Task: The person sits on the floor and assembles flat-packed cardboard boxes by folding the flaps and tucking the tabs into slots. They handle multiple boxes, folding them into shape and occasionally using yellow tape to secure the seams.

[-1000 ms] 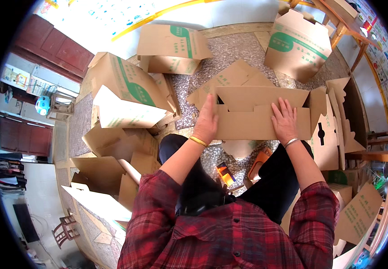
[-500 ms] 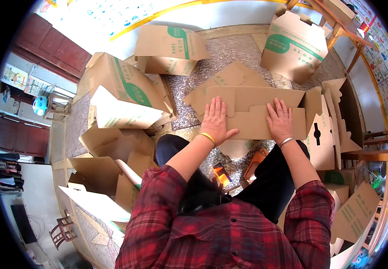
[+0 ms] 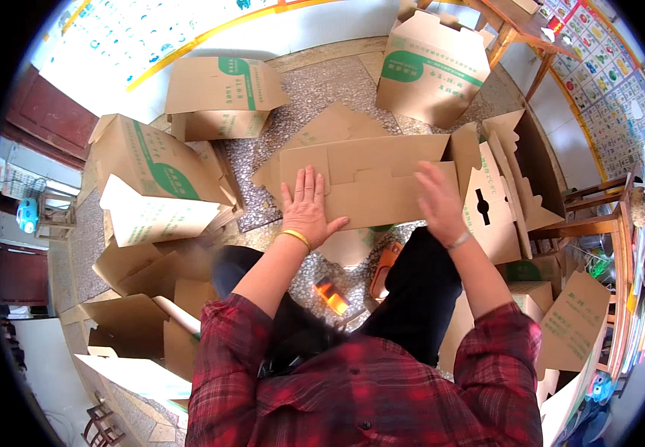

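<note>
Flat brown carton blank [image 3: 371, 182] lies across the lap, out over the speckled floor [image 3: 315, 86], not yet squared up: panels still flat, flaps unfolded, so forming looks early. Left hand [image 3: 306, 211] presses palm-down on its near-left part, fingers spread open. Right hand [image 3: 438, 201] hovers at the right part, fingers open, gripping nothing (motion-blurred, contact unclear). Long axis runs left-right; slotted flaps point away from the person. Assembled boxes [image 3: 430, 67] stand beyond
</note>
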`<move>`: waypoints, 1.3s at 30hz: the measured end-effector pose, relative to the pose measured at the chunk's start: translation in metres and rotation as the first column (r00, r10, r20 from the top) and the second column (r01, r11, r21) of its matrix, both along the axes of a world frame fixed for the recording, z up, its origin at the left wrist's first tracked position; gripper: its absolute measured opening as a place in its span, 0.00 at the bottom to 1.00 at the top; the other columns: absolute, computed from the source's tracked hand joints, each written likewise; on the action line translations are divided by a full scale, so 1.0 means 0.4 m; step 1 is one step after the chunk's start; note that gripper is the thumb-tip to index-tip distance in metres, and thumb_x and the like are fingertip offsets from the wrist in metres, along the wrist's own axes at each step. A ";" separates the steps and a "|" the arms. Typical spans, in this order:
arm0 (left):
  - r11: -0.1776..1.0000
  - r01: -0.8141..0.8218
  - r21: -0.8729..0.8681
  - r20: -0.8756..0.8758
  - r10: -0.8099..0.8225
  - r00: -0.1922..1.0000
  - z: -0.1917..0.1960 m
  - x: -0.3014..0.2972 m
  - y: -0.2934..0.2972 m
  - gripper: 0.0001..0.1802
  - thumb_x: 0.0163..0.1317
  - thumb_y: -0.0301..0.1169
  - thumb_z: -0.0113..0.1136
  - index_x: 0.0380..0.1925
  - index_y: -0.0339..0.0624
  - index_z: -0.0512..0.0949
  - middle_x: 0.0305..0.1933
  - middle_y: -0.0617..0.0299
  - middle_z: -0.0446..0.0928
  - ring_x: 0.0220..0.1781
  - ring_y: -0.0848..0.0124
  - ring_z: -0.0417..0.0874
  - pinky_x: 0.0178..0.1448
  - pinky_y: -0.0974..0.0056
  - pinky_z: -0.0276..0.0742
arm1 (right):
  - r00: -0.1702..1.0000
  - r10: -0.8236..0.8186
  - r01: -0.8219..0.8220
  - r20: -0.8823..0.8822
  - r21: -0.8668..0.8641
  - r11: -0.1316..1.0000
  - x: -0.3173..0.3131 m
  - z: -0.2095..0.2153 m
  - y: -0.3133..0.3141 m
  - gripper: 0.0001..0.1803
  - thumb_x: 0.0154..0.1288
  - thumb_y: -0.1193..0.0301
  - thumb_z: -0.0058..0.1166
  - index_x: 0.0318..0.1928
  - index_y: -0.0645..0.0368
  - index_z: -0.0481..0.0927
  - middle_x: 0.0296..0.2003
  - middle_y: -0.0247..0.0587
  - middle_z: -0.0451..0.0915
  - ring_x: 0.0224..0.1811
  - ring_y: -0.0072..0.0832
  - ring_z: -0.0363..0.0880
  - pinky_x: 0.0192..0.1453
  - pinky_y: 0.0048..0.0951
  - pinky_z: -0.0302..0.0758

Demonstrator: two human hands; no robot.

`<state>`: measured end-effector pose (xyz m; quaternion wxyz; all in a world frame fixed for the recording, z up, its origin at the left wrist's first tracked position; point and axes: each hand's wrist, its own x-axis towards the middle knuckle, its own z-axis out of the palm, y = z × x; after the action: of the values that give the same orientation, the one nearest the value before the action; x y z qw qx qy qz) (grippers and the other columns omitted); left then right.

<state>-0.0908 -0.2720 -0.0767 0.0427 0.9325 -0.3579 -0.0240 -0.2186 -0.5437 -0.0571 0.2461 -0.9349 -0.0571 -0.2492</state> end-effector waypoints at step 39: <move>0.953 0.231 -0.197 0.081 -0.219 0.972 -0.029 0.180 0.108 0.25 0.63 0.37 0.52 0.62 0.57 0.69 0.72 0.51 0.54 0.71 0.51 0.56 0.69 0.51 0.56 | 0.855 -0.060 0.470 -0.515 0.721 0.510 0.134 -0.139 -0.188 0.34 0.54 0.60 0.67 0.55 0.68 0.69 0.49 0.49 0.78 0.48 0.31 0.78 0.51 0.30 0.76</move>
<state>-0.0188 -0.2287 -0.0885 0.1250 0.8767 -0.4632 0.0355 -0.1650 -0.6190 -0.1126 0.6190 -0.7342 0.2699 -0.0710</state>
